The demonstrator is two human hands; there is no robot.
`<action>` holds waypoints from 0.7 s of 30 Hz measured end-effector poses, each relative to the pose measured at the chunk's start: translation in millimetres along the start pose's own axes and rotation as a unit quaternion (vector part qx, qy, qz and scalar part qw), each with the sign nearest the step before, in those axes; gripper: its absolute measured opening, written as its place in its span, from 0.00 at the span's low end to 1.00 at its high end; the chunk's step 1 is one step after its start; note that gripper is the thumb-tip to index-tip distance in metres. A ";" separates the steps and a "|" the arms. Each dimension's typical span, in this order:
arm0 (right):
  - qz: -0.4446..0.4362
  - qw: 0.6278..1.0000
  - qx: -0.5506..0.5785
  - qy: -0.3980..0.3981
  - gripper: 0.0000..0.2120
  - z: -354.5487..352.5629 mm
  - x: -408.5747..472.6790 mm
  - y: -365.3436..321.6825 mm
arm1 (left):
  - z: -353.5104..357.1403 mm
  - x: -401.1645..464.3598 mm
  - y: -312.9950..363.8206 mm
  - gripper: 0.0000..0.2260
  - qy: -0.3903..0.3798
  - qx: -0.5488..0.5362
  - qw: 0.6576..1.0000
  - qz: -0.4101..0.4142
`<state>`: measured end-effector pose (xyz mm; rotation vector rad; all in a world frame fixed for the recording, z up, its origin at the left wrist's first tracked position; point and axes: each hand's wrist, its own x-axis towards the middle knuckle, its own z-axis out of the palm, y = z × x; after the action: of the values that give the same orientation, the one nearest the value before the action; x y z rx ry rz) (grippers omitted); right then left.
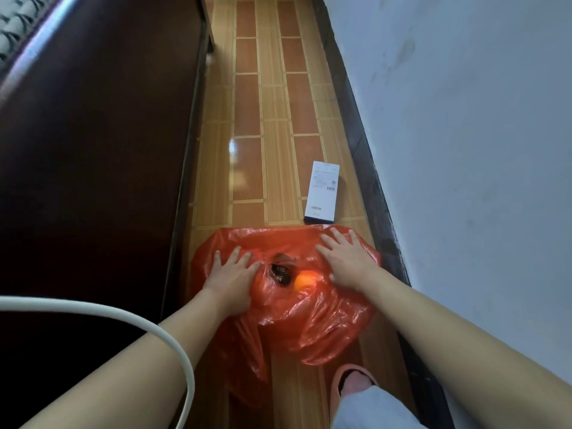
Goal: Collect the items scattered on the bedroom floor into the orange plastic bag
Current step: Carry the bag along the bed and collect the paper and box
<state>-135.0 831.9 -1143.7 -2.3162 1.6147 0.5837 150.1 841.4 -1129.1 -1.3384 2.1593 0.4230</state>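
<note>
**Home bedroom, narrow gap beside the bed**

Dark wooden bed frame [93,150] on the left, patterned bedding [18,23] at its top corner. Painted wall [464,119] with dark skirting [365,150] on the right. Glossy wood-pattern tile floor [269,103] between. Slipper [353,382] on the person's foot: domestic.

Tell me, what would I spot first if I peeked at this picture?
The bright orange bag on the floor in the middle grabs you first, with the left hand and right hand spread flat on top of it. Through its opening you glimpse an orange ball beside something dark. Just beyond the bag, near the wall, a white box lies on the floor.
</note>
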 end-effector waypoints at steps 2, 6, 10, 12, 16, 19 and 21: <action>0.006 1.000 0.016 -0.014 0.40 6.9 -5.9 3.3 | -0.8 -1.0 -3.8 0.40 -0.007 0.006 1.000 -0.006; 0.061 0.998 0.020 -0.026 0.34 34.4 -15.2 15.4 | -1.9 -0.1 -6.9 0.37 -0.006 0.022 0.999 -0.038; 0.099 0.994 0.052 0.000 0.27 33.8 -14.0 22.6 | -4.8 1.2 -9.6 0.32 0.025 0.004 0.998 -0.060; 0.093 0.988 0.104 0.070 0.26 20.1 -11.6 10.8 | -9.0 1.5 -9.9 0.29 0.053 -0.012 0.996 -0.064; -0.038 0.956 0.197 0.212 0.23 1.8 -7.4 -31.8 | -15.7 4.8 -7.2 0.24 0.116 -0.044 0.989 -0.074; -0.116 0.966 0.176 0.152 0.21 1.7 -3.4 -55.7 | -16.0 6.5 -7.4 0.18 0.143 -0.032 0.984 -0.096; -0.109 0.980 0.133 0.104 0.22 9.5 -0.2 -55.6 | -14.8 6.5 -8.0 0.14 0.155 -0.025 0.982 -0.102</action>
<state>-84.7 855.6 -1153.0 -2.3661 1.3930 0.0736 150.7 825.3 -1121.1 -1.7306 2.2346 0.1994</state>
